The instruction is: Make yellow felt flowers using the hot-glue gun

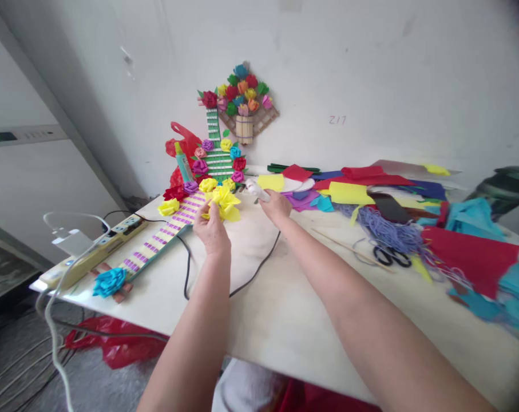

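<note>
My left hand pinches a yellow crepe-paper flower, its petals spread loosely above the fingertips. To the right, my right hand is closed around a white glue gun with a black cord trailing on the table. The gun is apart from the flower. Beside my left hand lies a long guitar-shaped craft piece with purple-and-cream strips. Yellow, red and purple paper flowers sit at its far end, and a blue paper flower at its near end.
A finished green flowered guitar and a flower-basket ornament stand against the wall. A glue bottle is beside them. Coloured paper, purple string, black scissors and a thin stick lie right; a power strip lies left.
</note>
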